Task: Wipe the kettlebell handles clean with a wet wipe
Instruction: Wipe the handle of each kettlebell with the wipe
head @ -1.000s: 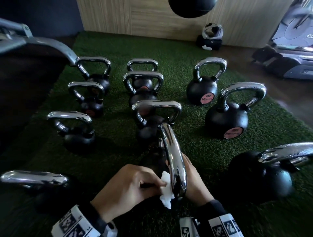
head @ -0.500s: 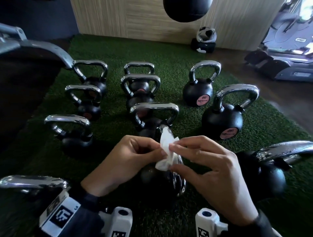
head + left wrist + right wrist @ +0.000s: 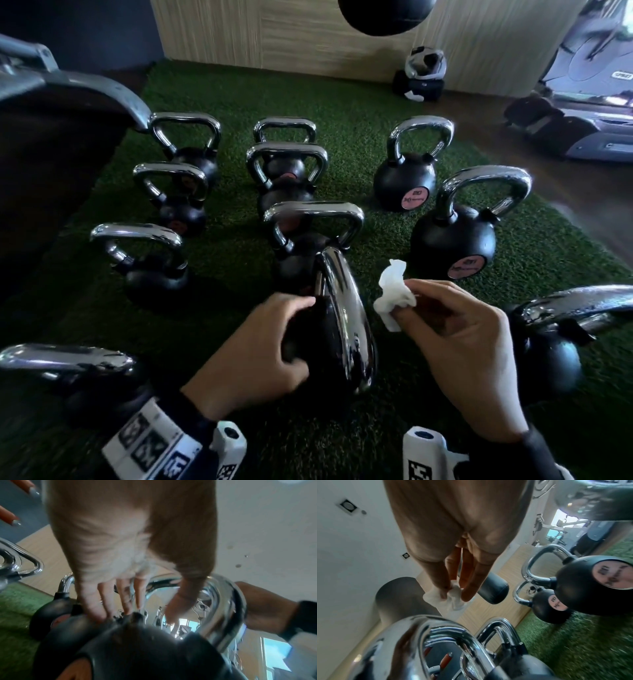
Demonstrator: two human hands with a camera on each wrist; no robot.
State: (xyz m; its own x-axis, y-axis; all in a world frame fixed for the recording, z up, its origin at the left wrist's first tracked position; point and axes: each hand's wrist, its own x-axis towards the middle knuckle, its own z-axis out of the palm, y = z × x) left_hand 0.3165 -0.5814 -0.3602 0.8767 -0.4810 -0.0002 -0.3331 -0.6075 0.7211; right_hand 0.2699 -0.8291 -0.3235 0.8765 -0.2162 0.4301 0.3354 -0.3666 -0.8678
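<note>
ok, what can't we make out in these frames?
- Left hand fingertips: head view, hidden behind the near kettlebell; left wrist view blurred.
- Wet wipe: soiling unreadable; bunched in the right hand.
- Pink labels: print too small.
- Bottom-left kettlebell: body lost in shadow.

The handle [image 3: 346,318] just beside the left hand [image 3: 253,356] is mirror-bright chromed metal, smooth enough to reflect the room. The ball [image 3: 137,649] under that hand's fingers looks like matt black rubber. The wipe [image 3: 394,294] pinched in the right hand [image 3: 459,356] is a soft, crumpled white cloth-like sheet. Beyond both hands the turf [image 3: 219,260] is rough, tufted green fibre, and the wall [image 3: 274,34] past it shows pale wood grain.
</note>
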